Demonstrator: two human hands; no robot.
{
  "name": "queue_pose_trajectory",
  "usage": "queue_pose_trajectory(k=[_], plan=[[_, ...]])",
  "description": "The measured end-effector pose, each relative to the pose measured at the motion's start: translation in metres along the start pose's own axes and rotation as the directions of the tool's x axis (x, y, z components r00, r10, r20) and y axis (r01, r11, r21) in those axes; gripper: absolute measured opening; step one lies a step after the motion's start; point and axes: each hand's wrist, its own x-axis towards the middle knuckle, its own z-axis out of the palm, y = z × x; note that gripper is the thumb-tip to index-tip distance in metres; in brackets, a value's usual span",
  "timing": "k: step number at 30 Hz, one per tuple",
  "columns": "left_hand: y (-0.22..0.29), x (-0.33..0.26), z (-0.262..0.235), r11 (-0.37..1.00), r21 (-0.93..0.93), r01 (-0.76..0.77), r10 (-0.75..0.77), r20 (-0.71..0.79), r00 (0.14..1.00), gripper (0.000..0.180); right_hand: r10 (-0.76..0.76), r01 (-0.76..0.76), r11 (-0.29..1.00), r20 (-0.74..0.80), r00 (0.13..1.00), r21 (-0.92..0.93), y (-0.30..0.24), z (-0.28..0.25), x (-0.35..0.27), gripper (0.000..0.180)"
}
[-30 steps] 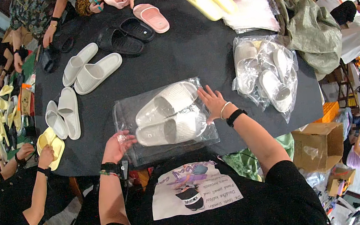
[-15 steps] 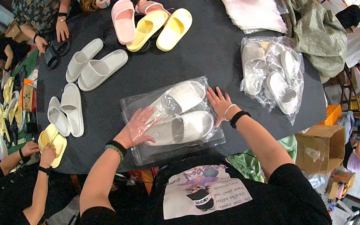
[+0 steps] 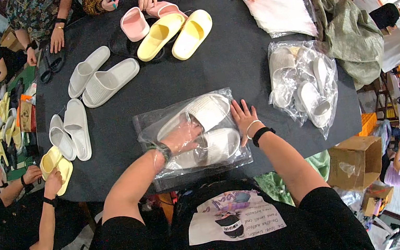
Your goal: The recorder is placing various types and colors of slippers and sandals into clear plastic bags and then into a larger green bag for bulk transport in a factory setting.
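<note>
A clear plastic bag [image 3: 148, 117] lies flat on the table in front of me, with two white slide slippers [image 3: 212, 112] side by side in it, toes to the right. My left hand [image 3: 183, 135] has its wrist in the bag's left opening. Its stretched fingers lie over the gap between the slippers, seen through the plastic and partly blurred. At the bag's right edge, my right hand [image 3: 245, 117] rests palm down with fingers spread, beside the slipper toes.
Filled bags of white slippers [image 3: 304, 83] lie to the right, below a stack of clear bags [image 3: 280, 11] under a co-worker's hands. Grey slippers [image 3: 111, 81], yellow slippers [image 3: 192, 33] and pink slippers [image 3: 134, 24] stand farther back. Another person's hands hold yellow slippers [image 3: 62, 169] at left.
My left hand has slid rightward, deeper into the bag, its wrist now inside the opening. The slippers have shifted slightly; my right hand stays at the edge. A pink slipper has tipped back.
</note>
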Motion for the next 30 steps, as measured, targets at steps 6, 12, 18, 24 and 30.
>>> queue_pose_trajectory(k=[6,12,18,24,30], plan=[[-0.007,0.007,0.035,0.981,-0.149,0.124,-0.155,-0.219,0.963,0.021,0.004,-0.006,0.999,0.028,1.000,0.039,-0.002,-0.007,0.000,0.157],[-0.036,-0.099,0.048,0.982,-0.017,0.190,-0.178,-0.438,0.881,0.031,-0.010,0.012,0.996,-0.027,1.000,0.092,0.004,0.000,0.000,0.158],[-0.055,-0.243,0.084,0.746,-0.102,0.658,-0.656,-0.285,0.699,0.033,-0.034,0.037,0.997,-0.047,0.998,0.063,0.000,-0.009,-0.004,0.159],[-0.038,-0.296,0.040,0.401,0.014,0.916,-0.842,-0.387,0.375,0.021,-0.061,0.068,0.993,-0.083,0.995,0.093,0.010,0.003,-0.012,0.156],[0.016,-0.283,-0.077,0.204,-0.015,0.979,-0.774,-0.615,0.151,0.023,-0.025,0.071,0.984,-0.270,0.963,0.163,-0.006,0.009,-0.041,0.142]])
